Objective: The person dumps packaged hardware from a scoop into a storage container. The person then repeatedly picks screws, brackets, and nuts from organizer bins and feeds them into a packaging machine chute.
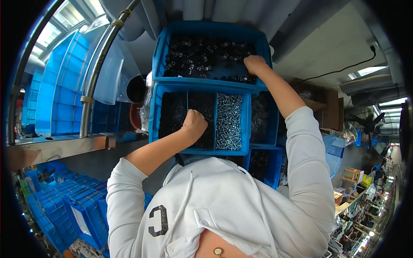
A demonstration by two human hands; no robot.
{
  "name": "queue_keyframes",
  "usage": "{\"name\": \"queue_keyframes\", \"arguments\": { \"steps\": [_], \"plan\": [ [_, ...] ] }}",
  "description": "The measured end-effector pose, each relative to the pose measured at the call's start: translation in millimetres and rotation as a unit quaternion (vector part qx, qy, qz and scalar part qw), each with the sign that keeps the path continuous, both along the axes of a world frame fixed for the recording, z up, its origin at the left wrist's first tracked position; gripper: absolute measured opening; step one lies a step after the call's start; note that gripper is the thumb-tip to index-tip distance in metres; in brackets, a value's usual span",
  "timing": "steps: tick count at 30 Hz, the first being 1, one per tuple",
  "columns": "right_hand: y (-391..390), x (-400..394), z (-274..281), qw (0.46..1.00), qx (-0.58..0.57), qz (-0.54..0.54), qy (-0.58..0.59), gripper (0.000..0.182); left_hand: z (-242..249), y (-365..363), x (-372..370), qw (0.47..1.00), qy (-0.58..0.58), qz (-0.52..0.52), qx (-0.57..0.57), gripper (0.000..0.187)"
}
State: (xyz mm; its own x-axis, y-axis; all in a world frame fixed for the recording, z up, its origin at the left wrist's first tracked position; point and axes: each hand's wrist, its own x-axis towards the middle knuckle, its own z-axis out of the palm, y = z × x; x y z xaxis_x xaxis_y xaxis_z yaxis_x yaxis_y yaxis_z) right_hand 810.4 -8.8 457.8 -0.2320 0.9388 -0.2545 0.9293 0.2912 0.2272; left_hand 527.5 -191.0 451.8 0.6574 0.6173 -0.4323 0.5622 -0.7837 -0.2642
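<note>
Left hand (196, 126), right hand (255, 64) curling, grips unclear
Knocking the tray (246, 120) could be spilling screws (229, 122) among black parts (173, 114).

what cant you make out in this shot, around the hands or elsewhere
All in the head view:
What the left hand holds, if anything: hidden beneath the hand itself.
What the right hand holds, if anything: hidden by its curled shape.
Exact shapes of the black parts at left in the divided bin: too dark and small.
Print on the paper sheet, if any: too small.
</note>
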Motion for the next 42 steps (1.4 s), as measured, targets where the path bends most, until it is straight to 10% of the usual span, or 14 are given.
{"name": "queue_keyframes", "arguments": {
  "steps": [5,8,12,16,19,29,37,42],
  "plan": [
    [-5,-12,22,0.993,-0.118,0.013,-0.021,0.024,1,1,-10,0.998,-0.068,-0.005,-0.006,0.011],
    [-16,-9,28,0.975,-0.056,-0.039,0.212,0.025,6,2,-14,0.996,-0.086,-0.005,-0.023,0.011],
    [-106,-41,76,0.432,-0.356,-0.291,0.776,0.027,14,-2,-17,0.998,-0.050,-0.033,-0.037,0.011],
    [-187,-81,57,0.224,-0.354,-0.324,0.848,0.025,-2,-9,-14,0.998,-0.021,-0.060,-0.023,0.011],
    [-220,-109,37,0.309,-0.269,-0.364,0.836,0.016,-3,-10,-16,0.997,-0.045,-0.062,-0.027,0.012],
    [-241,-114,32,0.194,-0.220,-0.423,0.858,0.023,95,21,-16,0.940,-0.284,-0.005,-0.189,0.015],
    [-241,-126,-19,-0.029,-0.236,-0.355,0.904,0.026,79,-1,22,0.901,-0.387,0.003,-0.195,0.027],
    [-210,-140,13,0.036,-0.262,-0.402,0.877,0.021,113,-25,-67,0.773,-0.593,0.148,-0.171,0.024]
  ]
}}
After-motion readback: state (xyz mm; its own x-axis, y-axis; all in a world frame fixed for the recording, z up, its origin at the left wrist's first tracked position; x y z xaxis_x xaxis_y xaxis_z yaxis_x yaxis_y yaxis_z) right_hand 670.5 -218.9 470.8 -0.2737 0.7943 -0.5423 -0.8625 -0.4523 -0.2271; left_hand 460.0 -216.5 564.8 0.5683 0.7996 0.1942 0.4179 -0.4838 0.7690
